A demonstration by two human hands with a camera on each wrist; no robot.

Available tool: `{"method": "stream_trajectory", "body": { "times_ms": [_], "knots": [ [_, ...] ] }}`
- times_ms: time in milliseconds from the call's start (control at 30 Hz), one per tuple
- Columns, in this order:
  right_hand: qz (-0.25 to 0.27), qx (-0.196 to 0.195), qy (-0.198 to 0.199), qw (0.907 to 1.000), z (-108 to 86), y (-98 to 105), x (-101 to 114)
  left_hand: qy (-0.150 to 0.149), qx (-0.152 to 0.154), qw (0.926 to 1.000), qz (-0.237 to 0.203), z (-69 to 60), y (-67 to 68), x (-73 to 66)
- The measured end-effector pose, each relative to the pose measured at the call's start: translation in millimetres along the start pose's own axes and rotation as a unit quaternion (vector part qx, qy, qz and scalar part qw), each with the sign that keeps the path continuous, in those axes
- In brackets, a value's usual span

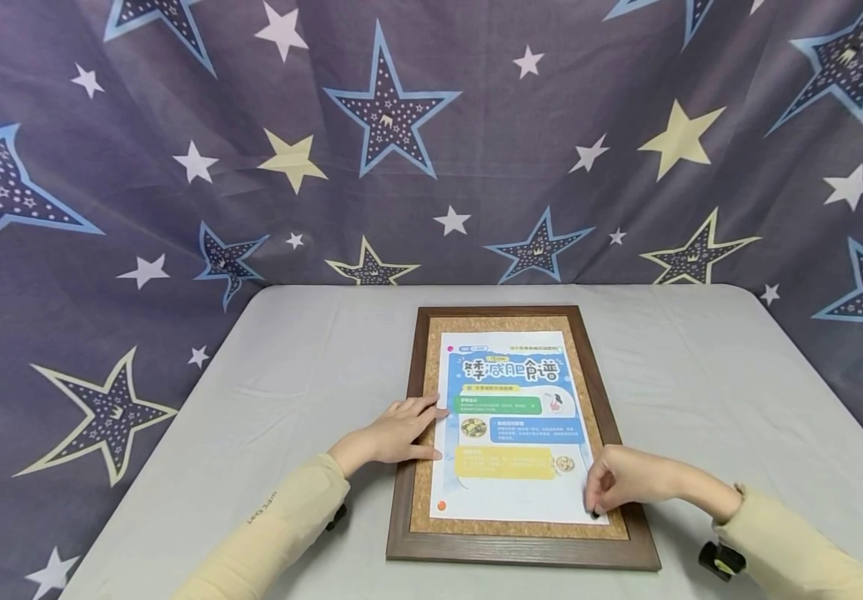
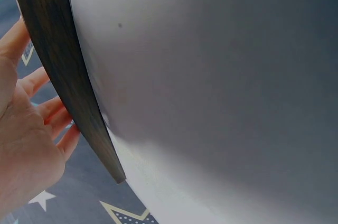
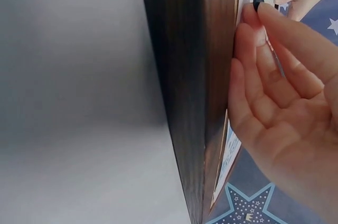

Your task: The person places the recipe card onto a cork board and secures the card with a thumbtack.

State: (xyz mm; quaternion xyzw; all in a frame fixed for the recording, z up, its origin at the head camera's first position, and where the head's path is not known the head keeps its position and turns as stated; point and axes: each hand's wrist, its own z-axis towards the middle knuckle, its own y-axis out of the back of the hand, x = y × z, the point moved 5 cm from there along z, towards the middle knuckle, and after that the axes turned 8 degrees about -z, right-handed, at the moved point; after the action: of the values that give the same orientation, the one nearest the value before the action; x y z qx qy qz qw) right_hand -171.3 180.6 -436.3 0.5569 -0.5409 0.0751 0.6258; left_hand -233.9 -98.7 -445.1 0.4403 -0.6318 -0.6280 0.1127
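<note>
A printed poster (image 1: 509,496) lies on a cork board (image 1: 423,492) with a dark wood frame (image 1: 521,548). At the poster's lower right corner, my right hand (image 1: 619,479) pinches a black pushpin (image 3: 257,1) between thumb and finger. The other fingers of that hand lie along the frame's right side in the right wrist view. My left hand (image 1: 395,429) rests over the frame's left side, fingers spread, tips on the poster's left edge. A pink pushpin (image 1: 450,349) sits at the poster's upper left corner, an orange pushpin (image 1: 442,506) at its lower left.
The board lies on a table with a pale grey cloth (image 1: 311,375). Behind the table hangs a dark curtain (image 1: 491,167) printed with stars. A black wrist device (image 1: 721,560) is on the right forearm, below the cream sleeve (image 1: 799,542).
</note>
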Motion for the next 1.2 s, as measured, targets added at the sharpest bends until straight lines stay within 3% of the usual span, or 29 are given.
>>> {"method": "stream_trajectory", "body": {
  "times_ms": [1200],
  "knots": [
    [-0.029,-0.017,-0.054,0.998,5.6,-0.9,4.2,-0.002,-0.005,1.0,0.006,0.1,-0.3,0.2]
  ]
}}
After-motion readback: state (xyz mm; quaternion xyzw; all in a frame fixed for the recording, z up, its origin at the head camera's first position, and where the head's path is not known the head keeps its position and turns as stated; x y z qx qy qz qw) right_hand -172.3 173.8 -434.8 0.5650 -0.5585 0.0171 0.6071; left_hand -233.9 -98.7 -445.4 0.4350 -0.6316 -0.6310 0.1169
